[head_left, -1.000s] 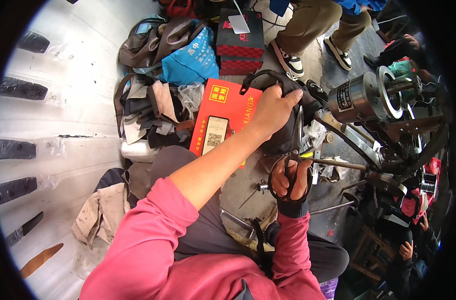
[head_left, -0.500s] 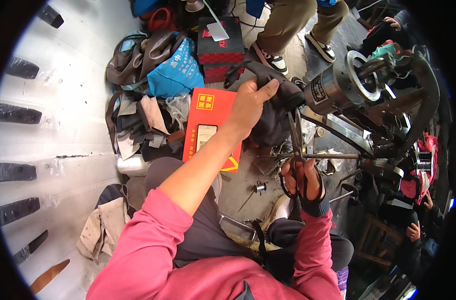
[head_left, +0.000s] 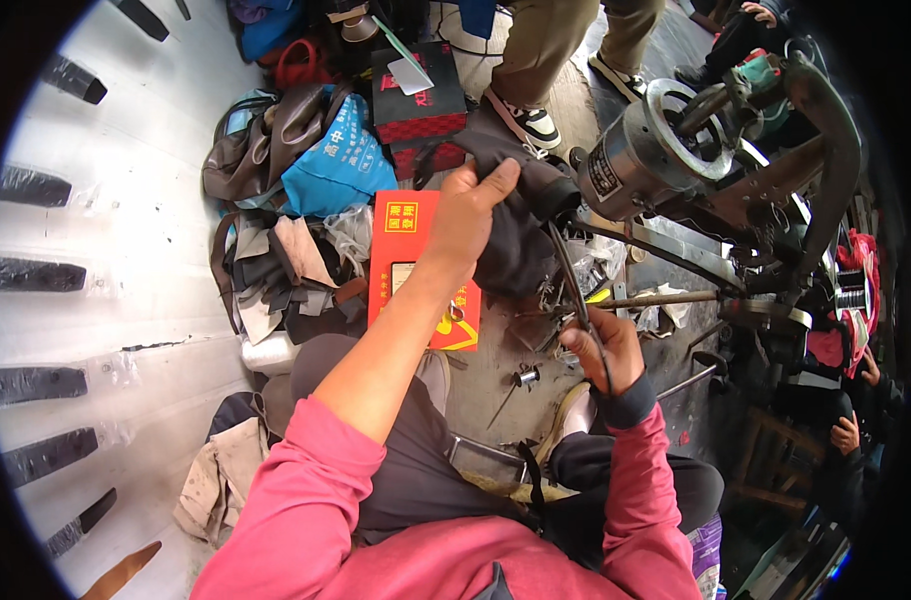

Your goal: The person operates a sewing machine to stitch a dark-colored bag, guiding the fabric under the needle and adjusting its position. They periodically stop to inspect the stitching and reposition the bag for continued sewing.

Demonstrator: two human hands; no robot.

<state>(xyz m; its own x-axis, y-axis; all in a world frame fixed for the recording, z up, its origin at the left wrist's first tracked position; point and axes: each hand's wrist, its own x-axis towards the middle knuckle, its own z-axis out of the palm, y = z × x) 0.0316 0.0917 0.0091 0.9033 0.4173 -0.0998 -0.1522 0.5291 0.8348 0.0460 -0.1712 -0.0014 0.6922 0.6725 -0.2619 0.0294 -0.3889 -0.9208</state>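
Observation:
In the head view, my left hand (head_left: 468,210) grips a black piece of leather or fabric (head_left: 511,255) with a strap at its top, thumb over its upper part. My right hand (head_left: 611,350) holds long dark scissors (head_left: 566,268), seen nearly edge-on, their blades pointing up toward the lower edge of the black piece; whether the tips touch it I cannot tell. Behind my left forearm lies a red box or board (head_left: 409,215) with yellow print, with a phone (head_left: 404,268) on it, mostly covered by the arm.
A metal sewing machine (head_left: 621,165) stands right of my hands. Left are leather scraps (head_left: 296,255), a blue bag (head_left: 326,170) and a white panel (head_left: 126,250) with dark cut pieces. Stacked boxes (head_left: 416,90) and another person's legs (head_left: 546,50) are ahead; more people's hands show at right.
The view has shifted, with the machine and the black piece appearing further left. My right hand has turned the scissors more edge-on, tilting left. My left hand still grips the black piece.

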